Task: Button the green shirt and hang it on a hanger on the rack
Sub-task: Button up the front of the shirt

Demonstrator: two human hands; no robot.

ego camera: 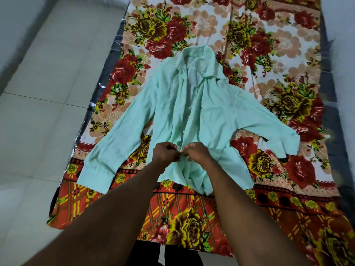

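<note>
green shirt (192, 104) placket under fingers (172, 149): hidden | forearms (107, 208): cut off at bottom | bedspread (192, 223): cut off top, right

Floor: pale grey tiles (48, 83) on your left, thin dark joints.
Bedding: before you, a sheet (278, 54) of red and yellow roses.
Edge: dark mattress border (328, 83) at your right.

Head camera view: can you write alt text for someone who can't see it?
The left hand and right hand pinch together the front edges of a green shirt, low on its front. The shirt lies spread, sleeves out, on a floral blanket beside a tiled floor.
</note>
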